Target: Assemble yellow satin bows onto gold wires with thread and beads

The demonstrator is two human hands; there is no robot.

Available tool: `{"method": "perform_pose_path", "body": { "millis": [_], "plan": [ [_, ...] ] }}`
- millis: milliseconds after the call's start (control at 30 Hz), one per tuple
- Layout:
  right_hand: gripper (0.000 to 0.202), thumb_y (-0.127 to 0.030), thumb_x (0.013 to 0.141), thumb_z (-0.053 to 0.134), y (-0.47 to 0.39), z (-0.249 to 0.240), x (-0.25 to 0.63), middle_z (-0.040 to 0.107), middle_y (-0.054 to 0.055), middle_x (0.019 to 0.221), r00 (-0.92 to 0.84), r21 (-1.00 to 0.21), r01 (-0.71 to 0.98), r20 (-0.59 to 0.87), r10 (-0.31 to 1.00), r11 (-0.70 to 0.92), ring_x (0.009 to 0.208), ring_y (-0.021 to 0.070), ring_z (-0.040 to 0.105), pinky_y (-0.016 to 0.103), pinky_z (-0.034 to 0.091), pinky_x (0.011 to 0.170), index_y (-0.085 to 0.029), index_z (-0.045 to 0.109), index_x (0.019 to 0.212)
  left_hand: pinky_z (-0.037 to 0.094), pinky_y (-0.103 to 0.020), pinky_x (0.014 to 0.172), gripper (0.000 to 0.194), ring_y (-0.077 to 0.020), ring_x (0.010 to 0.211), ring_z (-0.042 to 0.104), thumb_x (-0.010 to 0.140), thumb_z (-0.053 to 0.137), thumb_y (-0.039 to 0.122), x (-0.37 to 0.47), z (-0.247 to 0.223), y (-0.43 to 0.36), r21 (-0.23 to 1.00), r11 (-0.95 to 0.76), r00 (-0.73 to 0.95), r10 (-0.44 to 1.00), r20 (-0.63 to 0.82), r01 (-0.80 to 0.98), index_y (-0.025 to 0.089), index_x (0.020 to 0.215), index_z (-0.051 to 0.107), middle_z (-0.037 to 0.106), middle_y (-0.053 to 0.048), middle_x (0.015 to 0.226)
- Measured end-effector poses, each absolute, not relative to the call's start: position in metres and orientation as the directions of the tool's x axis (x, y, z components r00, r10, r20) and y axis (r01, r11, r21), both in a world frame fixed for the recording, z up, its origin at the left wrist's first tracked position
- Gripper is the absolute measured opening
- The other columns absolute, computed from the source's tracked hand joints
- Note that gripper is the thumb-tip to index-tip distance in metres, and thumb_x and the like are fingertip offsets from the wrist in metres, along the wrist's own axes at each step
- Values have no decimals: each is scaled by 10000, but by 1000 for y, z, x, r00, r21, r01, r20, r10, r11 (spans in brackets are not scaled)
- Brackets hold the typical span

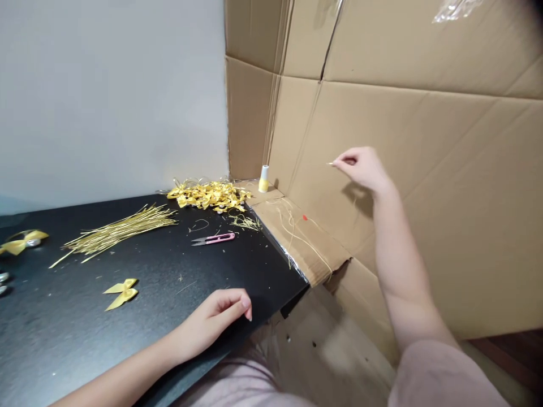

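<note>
Right fingers (338, 163): a thin pale piece (330, 164) is pinched, pointed leftward, raised before the cardboard (424, 169).
Left fingers (245, 303): curled over the bench (156, 316); any grip cannot be told.
Yellow bow (126, 295): laid flat, leftward, nearer the left fingers.

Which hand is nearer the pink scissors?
Left: the left hand is on the table, just short of the scissors; the right hand is raised farther off, by the cardboard.
</note>
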State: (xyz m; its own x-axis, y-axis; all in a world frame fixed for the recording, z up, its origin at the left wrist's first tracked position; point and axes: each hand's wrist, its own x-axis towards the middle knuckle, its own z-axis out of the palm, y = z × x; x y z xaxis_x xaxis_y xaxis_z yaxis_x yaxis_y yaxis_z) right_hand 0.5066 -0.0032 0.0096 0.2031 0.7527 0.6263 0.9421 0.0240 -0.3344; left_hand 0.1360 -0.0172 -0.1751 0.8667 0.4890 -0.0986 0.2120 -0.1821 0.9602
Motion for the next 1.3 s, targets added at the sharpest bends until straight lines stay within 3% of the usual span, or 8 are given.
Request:
{"method": "perform_pose_path", "body": {
  "millis": [100,167,533,767,1100,1233,1300],
  "plan": [
    [106,-135,798,645,31,-4,494,691,79,787,103,-23,994,383,918,-102,730,163,605,281,439,703,-135,724,727,350,-239,639,481,-141,653,463,908,410,556,134,-177,-19,947,-247,877,476,-67,206,168,692,593,545,0,659],
    [150,-171,853,598,49,-23,481,706,109,900,63,102,991,236,970,-89,806,177,627,274,448,743,-123,740,839,369,-240,665,480,-147,683,501,918,400,540,133,-178,-20,940,-279,886,462,-47,195,163,700,600,586,-11,688],
    [165,-26,800,576,85,-89,439,689,178,1006,-44,264,961,-131,990,78,893,223,641,260,438,727,-82,723,852,398,-227,676,414,-133,680,535,938,421,432,133,-178,-21,936,-320,888,459,21,144,155,718,636,639,-20,711],
    [214,-11,829,513,85,-102,437,666,172,1059,-109,283,948,-144,984,146,962,224,614,265,428,751,-84,680,941,399,-225,671,390,-134,690,548,931,435,401,134,-178,-22,944,-302,889,457,23,130,146,719,641,651,-27,722],
    [204,-27,833,519,85,-115,447,670,134,967,-197,221,950,-115,973,219,946,208,586,264,423,766,-112,697,887,398,-232,673,382,-138,696,548,921,448,403,134,-178,-21,953,-275,889,458,11,130,144,714,636,646,-27,719],
    [147,-94,841,570,83,-118,450,668,135,968,-203,170,964,-39,978,206,956,217,572,281,424,807,-121,714,844,392,-232,668,390,-137,690,538,918,449,416,134,-178,-21,953,-273,887,461,12,129,144,707,633,637,-25,711],
    [151,-182,844,612,80,-114,454,657,151,1036,-184,136,975,47,982,176,1008,238,555,310,415,866,-117,715,933,391,-232,665,392,-136,690,535,918,449,420,133,-178,-21,954,-269,887,462,7,133,145,708,634,636,-24,712]
  ]
}}
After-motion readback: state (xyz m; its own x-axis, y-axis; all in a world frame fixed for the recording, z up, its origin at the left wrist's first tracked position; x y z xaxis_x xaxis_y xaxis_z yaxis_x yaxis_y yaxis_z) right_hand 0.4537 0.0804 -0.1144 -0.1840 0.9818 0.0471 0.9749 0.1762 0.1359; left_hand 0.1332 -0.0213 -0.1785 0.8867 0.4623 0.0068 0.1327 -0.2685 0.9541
